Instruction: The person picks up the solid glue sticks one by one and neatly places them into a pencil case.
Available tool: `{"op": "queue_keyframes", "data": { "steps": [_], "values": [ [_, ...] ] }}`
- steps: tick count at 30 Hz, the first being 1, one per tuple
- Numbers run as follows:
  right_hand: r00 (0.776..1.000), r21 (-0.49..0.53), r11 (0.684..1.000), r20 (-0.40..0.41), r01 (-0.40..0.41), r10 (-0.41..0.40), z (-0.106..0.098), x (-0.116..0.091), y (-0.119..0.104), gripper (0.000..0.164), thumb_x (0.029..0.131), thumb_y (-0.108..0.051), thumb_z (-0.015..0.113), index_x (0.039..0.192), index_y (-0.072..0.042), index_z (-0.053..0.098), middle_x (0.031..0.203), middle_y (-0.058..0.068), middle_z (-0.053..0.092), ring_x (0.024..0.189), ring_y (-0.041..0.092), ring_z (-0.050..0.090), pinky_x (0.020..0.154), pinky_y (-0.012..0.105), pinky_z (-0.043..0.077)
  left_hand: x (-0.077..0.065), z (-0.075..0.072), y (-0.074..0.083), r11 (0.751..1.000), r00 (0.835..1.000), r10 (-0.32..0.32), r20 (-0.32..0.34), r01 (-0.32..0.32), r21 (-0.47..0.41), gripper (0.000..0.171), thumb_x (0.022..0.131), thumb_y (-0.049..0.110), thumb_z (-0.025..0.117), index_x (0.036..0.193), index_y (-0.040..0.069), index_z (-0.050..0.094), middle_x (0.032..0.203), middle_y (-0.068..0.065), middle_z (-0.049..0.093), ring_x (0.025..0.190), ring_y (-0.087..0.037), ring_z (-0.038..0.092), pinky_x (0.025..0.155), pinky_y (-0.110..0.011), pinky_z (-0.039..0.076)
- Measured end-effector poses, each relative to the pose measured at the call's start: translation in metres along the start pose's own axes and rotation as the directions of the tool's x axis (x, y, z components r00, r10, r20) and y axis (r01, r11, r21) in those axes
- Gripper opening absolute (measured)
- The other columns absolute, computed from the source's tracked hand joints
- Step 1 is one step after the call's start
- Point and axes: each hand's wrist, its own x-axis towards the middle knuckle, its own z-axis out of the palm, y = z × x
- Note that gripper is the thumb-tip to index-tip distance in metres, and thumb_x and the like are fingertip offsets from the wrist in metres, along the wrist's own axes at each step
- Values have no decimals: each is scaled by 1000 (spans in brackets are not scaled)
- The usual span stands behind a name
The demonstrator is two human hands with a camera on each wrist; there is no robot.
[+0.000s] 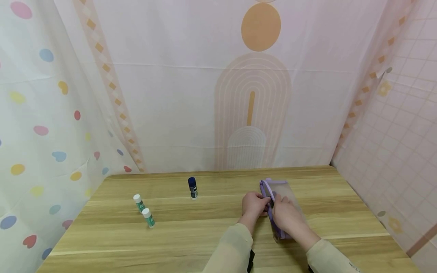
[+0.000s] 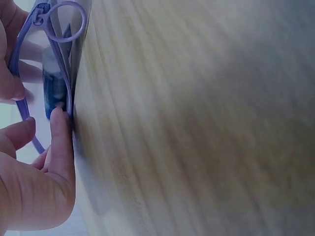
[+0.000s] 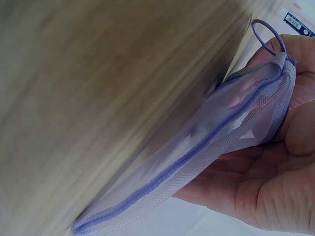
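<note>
A purple-trimmed mesh zipper pouch (image 1: 296, 197) lies at the right of the table, its zipped side gaping toward the left. My right hand (image 1: 288, 215) grips the pouch's upper rim, and in the right wrist view its fingers lie behind the mesh. At the opening is my left hand (image 1: 254, 204); the left wrist view has its thumb and forefinger apart, with the forefinger (image 2: 61, 142) extended to the end of a dark blue stick (image 2: 54, 91). That stick sits within the pouch mouth, partly hidden by the rim. A purple ring pull (image 2: 68, 22) hangs from the zipper.
Two glue sticks with white caps and green labels, one farther back (image 1: 139, 203) and one nearer (image 1: 148, 218), stand at the left. A navy-capped glue stick (image 1: 192, 188) is left of centre. Printed curtains (image 1: 177, 113) hang behind the wooden table (image 1: 184, 242).
</note>
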Motion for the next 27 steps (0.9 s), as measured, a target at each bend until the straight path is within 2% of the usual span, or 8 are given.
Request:
{"op": "queue_keyframes", "data": {
  "steps": [3, 7, 14, 18, 21, 27],
  "values": [
    [1000, -4, 1000, -9, -4, 4, 0, 0, 0, 46, 95, -6, 56, 128, 24, 44, 98, 37, 53, 80, 41, 57, 61, 46, 54, -1, 1, 1, 1000, 1000, 3, 5, -3, 2, 11, 87, 10, 75, 85, 2, 68, 66, -7, 66, 57, -14, 65, 48, -25, 56],
    [1000, -16, 1000, -17, -10, 9, -1, -1, 0, 50, 93, -6, 58, 130, 25, 42, 113, 46, 49, 96, 54, 56, 66, 50, 57, -3, 2, 1, 1000, 1000, 5, 5, -5, 14, 11, 87, 10, 75, 84, 3, 67, 66, -7, 66, 57, -14, 64, 49, -26, 57],
    [1000, -21, 1000, 0, -22, 22, -3, -2, -2, 53, 93, -7, 57, 132, 25, 40, 123, 50, 42, 112, 64, 46, 82, 59, 54, -5, 2, 0, 1000, 1000, 15, 1, -15, -8, 11, 87, 10, 75, 88, 2, 68, 67, -8, 66, 59, -16, 66, 49, -27, 57],
    [1000, -24, 999, -1, -22, 22, -5, -3, -3, 53, 93, -7, 57, 131, 26, 40, 125, 52, 41, 113, 66, 45, 86, 61, 52, -7, -1, 0, 998, 1000, 22, 7, -21, -62, 9, 88, 8, 74, 90, 0, 69, 70, -10, 68, 63, -20, 69, 50, -28, 58],
    [1000, -24, 999, -3, -27, 27, -5, -4, -4, 52, 94, -7, 56, 132, 26, 40, 125, 52, 41, 113, 65, 46, 85, 61, 52, -9, -3, -2, 992, 1000, 24, 14, -22, -125, 8, 88, 6, 73, 91, -1, 70, 74, -11, 69, 65, -22, 70, 51, -29, 58],
    [999, -14, 999, -9, -34, 34, -3, -3, -3, 52, 94, -7, 55, 132, 26, 39, 126, 52, 40, 113, 65, 45, 87, 63, 51, -9, -8, -7, 973, 999, 28, 18, -23, -230, 8, 88, 3, 70, 94, -3, 70, 73, -10, 68, 60, -15, 66, 51, -29, 58]
  ]
}}
